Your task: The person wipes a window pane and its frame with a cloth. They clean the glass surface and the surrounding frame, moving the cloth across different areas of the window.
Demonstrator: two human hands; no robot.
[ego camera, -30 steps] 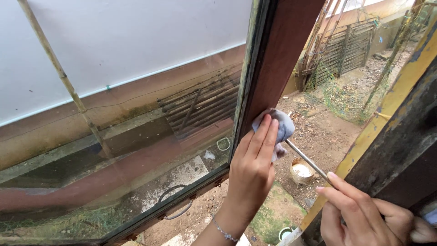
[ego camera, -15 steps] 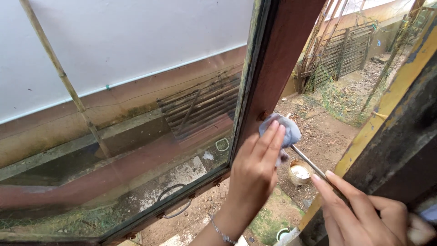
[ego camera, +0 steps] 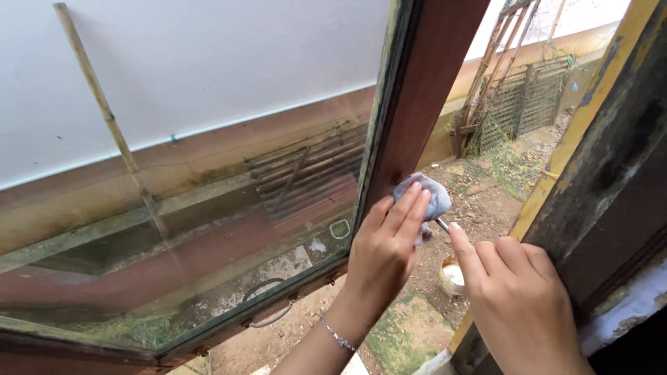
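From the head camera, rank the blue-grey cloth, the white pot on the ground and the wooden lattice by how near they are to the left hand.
1. Blue-grey cloth: under the left hand fingertips, against the brown window frame.
2. White pot: on the ground below, just right of the hand.
3. Wooden lattice: far off, upper right.

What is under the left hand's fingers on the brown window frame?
A crumpled blue-grey cloth lies under the left hand, pressed to the brown window frame. Its right part shows; the rest, and the frame beneath, is covered.
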